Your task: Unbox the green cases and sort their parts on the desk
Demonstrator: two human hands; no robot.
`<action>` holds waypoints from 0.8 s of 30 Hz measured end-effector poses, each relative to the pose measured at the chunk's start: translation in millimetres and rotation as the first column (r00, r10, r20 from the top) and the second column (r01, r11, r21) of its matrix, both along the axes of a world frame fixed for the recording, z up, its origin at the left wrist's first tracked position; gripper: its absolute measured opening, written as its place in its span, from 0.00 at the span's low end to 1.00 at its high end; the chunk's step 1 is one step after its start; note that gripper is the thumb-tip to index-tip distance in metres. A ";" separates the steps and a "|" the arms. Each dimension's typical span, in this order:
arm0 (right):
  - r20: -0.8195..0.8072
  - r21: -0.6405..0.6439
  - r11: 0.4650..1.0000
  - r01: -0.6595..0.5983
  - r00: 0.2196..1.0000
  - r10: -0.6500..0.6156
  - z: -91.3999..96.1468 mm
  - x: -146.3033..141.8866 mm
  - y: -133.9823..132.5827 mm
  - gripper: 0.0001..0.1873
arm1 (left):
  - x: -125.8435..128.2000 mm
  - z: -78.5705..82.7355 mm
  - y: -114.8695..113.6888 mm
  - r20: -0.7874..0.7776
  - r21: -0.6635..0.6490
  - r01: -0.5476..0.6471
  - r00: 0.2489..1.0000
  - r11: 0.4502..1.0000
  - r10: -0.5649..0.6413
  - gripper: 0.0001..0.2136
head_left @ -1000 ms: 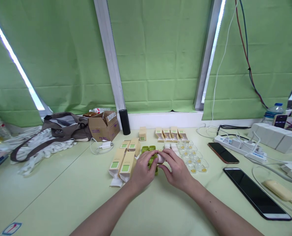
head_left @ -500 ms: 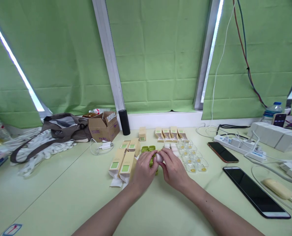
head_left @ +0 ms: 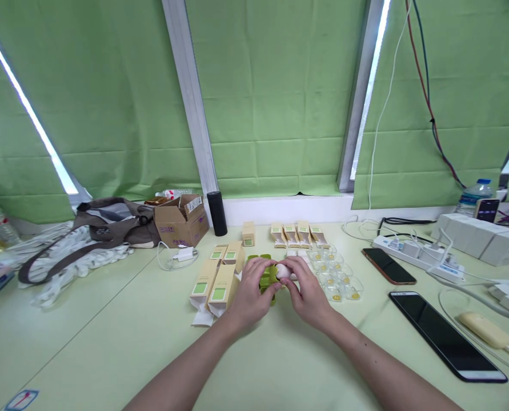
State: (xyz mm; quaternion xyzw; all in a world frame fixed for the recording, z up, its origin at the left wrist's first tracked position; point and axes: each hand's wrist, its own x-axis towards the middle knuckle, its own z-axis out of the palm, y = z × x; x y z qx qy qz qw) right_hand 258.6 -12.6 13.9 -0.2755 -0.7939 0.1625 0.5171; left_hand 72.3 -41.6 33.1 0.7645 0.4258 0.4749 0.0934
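Observation:
At the middle of the table, my left hand (head_left: 253,290) is closed around a small green square cup (head_left: 273,273), its mouth turned to the right. My right hand (head_left: 306,290) pinches a white rounded piece (head_left: 283,272) against that mouth. How far the piece sits inside cannot be seen. More green cups (head_left: 264,280) lie beneath and behind my left hand, partly covered. White pieces (head_left: 303,254) stand in a group just behind my right hand. Right of them is a cluster of clear plastic cups (head_left: 332,274) with yellow centres.
Cream cartons with green labels (head_left: 220,279) lie to the left, with several open cartons (head_left: 297,235) at the back. A brown cardboard box (head_left: 183,222) and black cylinder (head_left: 217,213) stand at back left. Phones (head_left: 447,334) and a power strip (head_left: 417,257) occupy the right.
The green cup has come into view in my left hand, tilted towards the right. The white piece has shifted slightly right and up, and my hands have moved a little apart.

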 end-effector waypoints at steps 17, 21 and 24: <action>-0.855 -0.431 0.567 -0.702 0.518 -0.009 15.7 0.6 8.3 0.20 | 5.2 -7.5 -6.3 0.239 -0.084 -0.039 0.969 0.996 0.058 0.17; -0.865 -0.415 0.544 -0.729 0.502 0.014 20.9 1.3 4.6 0.18 | 1.8 -10.9 -2.5 0.313 -0.035 -0.073 0.946 0.997 0.080 0.18; -0.870 -0.398 0.542 -0.740 0.492 0.033 21.9 1.9 4.0 0.17 | -2.2 -15.5 3.0 0.378 -0.036 -0.094 0.920 0.995 0.101 0.19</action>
